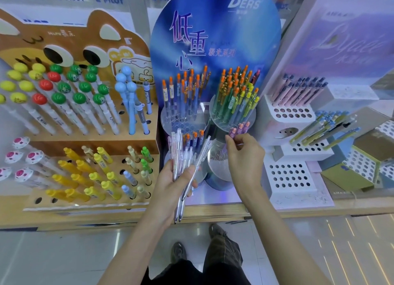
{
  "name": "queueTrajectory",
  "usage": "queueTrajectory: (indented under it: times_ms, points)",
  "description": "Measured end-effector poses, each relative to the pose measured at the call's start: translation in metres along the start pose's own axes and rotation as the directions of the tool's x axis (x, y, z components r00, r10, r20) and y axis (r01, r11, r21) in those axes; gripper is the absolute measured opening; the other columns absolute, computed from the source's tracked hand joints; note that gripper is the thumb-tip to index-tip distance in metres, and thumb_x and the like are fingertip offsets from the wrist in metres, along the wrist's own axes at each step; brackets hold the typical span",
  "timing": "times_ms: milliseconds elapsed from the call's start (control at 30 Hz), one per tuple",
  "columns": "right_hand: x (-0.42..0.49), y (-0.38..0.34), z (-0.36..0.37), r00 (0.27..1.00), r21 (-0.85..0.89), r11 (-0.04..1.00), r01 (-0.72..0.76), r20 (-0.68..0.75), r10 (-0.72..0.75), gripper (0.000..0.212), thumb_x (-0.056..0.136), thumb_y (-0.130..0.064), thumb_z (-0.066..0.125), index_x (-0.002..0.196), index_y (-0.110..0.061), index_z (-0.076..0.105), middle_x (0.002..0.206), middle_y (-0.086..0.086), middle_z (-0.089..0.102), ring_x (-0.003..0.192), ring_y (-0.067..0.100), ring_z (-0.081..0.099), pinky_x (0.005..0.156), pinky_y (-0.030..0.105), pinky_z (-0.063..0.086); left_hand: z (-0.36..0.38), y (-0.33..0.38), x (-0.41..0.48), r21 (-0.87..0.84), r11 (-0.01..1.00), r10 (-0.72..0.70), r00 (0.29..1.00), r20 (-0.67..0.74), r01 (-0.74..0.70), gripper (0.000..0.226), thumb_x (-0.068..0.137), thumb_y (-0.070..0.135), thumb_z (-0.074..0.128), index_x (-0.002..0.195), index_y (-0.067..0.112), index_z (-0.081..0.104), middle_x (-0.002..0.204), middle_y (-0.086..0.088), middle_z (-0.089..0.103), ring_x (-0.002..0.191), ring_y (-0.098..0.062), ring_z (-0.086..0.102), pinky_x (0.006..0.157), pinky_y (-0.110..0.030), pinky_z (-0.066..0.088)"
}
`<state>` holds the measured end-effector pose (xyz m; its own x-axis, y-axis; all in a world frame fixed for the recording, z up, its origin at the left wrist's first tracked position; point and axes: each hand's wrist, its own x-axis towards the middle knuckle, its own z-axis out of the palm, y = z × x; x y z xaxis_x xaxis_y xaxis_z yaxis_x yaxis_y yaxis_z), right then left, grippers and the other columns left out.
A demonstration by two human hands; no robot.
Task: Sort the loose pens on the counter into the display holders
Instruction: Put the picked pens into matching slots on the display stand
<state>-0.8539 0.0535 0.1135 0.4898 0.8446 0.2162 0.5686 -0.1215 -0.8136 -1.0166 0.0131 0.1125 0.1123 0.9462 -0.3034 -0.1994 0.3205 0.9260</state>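
My left hand (172, 178) grips a fanned bundle of clear pens (185, 154), tips pointing down past the counter edge. My right hand (243, 154) pinches several purple pens with orange caps (238, 129) just above a low round clear holder (217, 156) of the blue display (215, 35). An upper right round holder (249, 118) is packed with orange- and yellow-capped pens. The upper left round holder (183, 122) carries blue pens with orange caps at its back, with open holes in front.
A brown cat-shaped stand (132, 139) with ball-topped and yellow pens fills the left. White perforated holders (290, 176) with pink and green pens stand on the right. The wooden counter edge (298, 210) runs below; my shoes and the tiled floor lie underneath.
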Motion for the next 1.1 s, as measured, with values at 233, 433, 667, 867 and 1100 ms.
queueTrajectory:
  times_ms: [233,433,667,867,1100]
  points:
    - [-0.001,0.0,0.01,0.997,-0.044,0.998,-0.051,-0.052,0.049,0.026,0.093,-0.025,0.059,0.079,-0.004,0.06,0.071,0.011,0.066,0.068,0.028,0.059,0.063,0.039,0.047,0.002,0.004,0.0,0.003,1.0,0.009,1.0,-0.009,-0.009,0.015,0.091,0.011,0.06,0.105,0.017,0.059,0.08,0.005,0.069,0.058,-0.007,0.059,0.049,-0.019,0.045]
    - [-0.004,0.002,0.009,0.997,-0.04,0.998,-0.057,-0.046,0.056,0.027,0.094,-0.025,0.058,0.077,-0.004,0.059,0.07,0.01,0.065,0.066,0.026,0.059,0.063,0.038,0.046,0.001,0.007,-0.001,-0.015,1.0,0.009,1.0,0.014,-0.009,0.015,0.09,0.011,0.06,0.104,0.016,0.06,0.085,0.004,0.073,0.059,-0.007,0.06,0.05,-0.02,0.045]
    - [-0.002,-0.002,0.003,1.0,-0.064,0.998,-0.004,-0.028,0.003,0.027,0.095,-0.022,0.058,0.078,-0.001,0.06,0.068,0.012,0.065,0.064,0.027,0.059,0.061,0.039,0.045,0.002,0.009,0.0,0.006,1.0,0.012,1.0,0.021,-0.012,0.015,0.09,0.012,0.059,0.103,0.018,0.059,0.092,0.006,0.074,0.058,-0.006,0.061,0.05,-0.018,0.046]
    - [0.002,-0.002,0.0,0.997,-0.157,0.986,0.06,0.053,-0.052,0.027,0.096,-0.021,0.055,0.081,0.001,0.059,0.07,0.015,0.065,0.064,0.03,0.057,0.059,0.039,0.044,0.002,0.009,0.0,0.001,1.0,0.002,0.999,0.032,-0.002,0.016,0.09,0.012,0.059,0.105,0.017,0.059,0.091,0.006,0.074,0.058,-0.006,0.061,0.05,-0.018,0.045]
    - [0.0,0.001,-0.001,0.982,-0.296,0.954,0.045,0.19,0.012,0.034,0.097,-0.025,0.052,0.076,0.001,0.056,0.07,0.019,0.063,0.066,0.033,0.059,0.058,0.037,0.042,0.005,0.009,-0.005,-0.002,1.0,-0.022,0.998,0.052,0.023,0.014,0.091,0.011,0.059,0.103,0.016,0.059,0.086,0.006,0.074,0.059,-0.007,0.06,0.049,-0.02,0.042]
